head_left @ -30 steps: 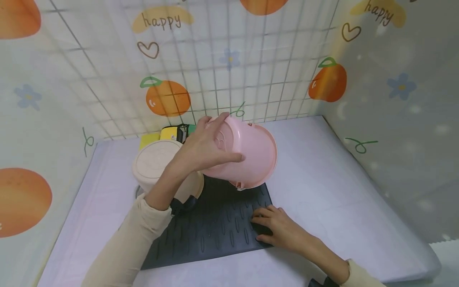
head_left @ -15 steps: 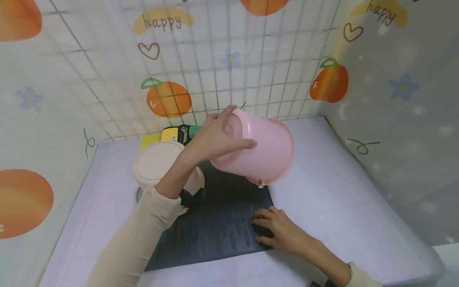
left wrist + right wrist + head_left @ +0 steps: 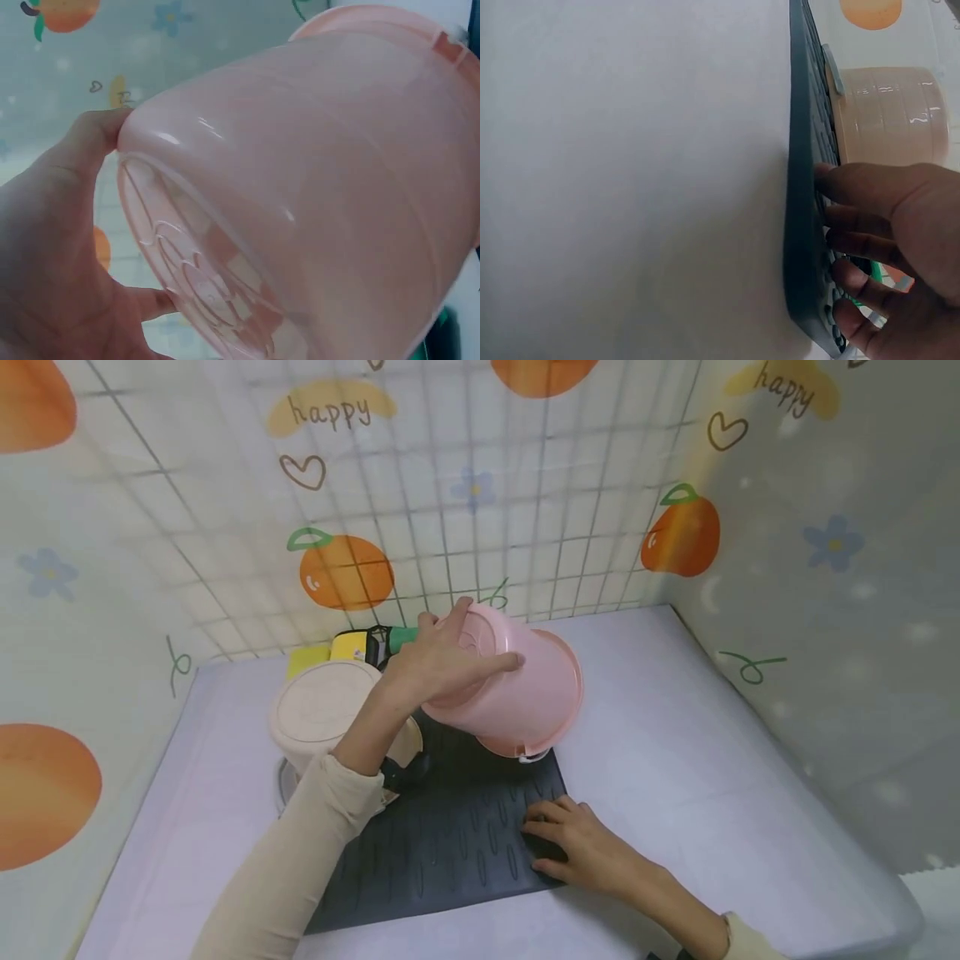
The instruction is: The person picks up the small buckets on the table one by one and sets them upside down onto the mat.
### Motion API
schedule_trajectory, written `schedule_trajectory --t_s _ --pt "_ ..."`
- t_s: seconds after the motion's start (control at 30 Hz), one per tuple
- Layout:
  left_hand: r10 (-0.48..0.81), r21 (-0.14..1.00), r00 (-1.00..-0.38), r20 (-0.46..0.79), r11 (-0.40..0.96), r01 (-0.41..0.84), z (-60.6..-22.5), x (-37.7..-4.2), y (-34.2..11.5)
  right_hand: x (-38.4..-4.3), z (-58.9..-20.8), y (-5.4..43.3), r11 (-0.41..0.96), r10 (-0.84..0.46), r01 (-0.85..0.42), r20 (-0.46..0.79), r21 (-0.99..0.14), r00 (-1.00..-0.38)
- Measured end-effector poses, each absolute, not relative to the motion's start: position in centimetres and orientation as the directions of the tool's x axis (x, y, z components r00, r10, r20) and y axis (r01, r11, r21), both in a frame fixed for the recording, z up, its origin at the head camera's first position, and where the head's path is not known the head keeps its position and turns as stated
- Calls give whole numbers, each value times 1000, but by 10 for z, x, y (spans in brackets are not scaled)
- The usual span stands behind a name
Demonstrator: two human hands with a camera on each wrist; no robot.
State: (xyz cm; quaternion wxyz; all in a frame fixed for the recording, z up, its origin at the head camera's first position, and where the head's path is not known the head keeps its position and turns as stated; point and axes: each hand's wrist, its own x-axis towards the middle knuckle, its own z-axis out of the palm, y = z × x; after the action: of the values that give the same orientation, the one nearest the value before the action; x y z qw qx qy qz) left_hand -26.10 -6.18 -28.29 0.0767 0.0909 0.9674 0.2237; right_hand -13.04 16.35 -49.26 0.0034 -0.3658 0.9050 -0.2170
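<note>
My left hand (image 3: 431, 664) grips a pink plastic bucket (image 3: 525, 685) by its base, thumb on the side and fingers over the bottom rim. The bucket is tilted, its mouth turned to the right and down, over the far right part of a dark ribbed mat (image 3: 457, 852). In the left wrist view, the bucket's patterned bottom (image 3: 202, 277) faces the palm. My right hand (image 3: 592, 852) rests at the mat's right front corner, with relaxed fingers (image 3: 855, 281) touching the ribbed surface in the right wrist view.
An upturned cream bucket (image 3: 318, 706) stands on the mat's left side, partly hidden by my left forearm. Behind it lie yellow and green items (image 3: 363, 646). The mat lies on a white-covered table (image 3: 675, 760), enclosed by printed curtains (image 3: 517, 460).
My left hand swung the pink bucket right, then back left and slightly nearer. A pale handle part now shows at its lower rim. The right hand stayed at the mat's corner.
</note>
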Motion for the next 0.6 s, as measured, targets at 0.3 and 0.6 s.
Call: schedule_trajectory --t_s 0.3,0.6 --pt "158 360 -946 -283 932 48 -296 -267 -64 -128 -496 163 644 -656 -649 144 -405 -741" --pt "102 230 -962 -254 972 42 -298 -273 -49 -130 -496 162 648 -650 -652 161 -394 -743"
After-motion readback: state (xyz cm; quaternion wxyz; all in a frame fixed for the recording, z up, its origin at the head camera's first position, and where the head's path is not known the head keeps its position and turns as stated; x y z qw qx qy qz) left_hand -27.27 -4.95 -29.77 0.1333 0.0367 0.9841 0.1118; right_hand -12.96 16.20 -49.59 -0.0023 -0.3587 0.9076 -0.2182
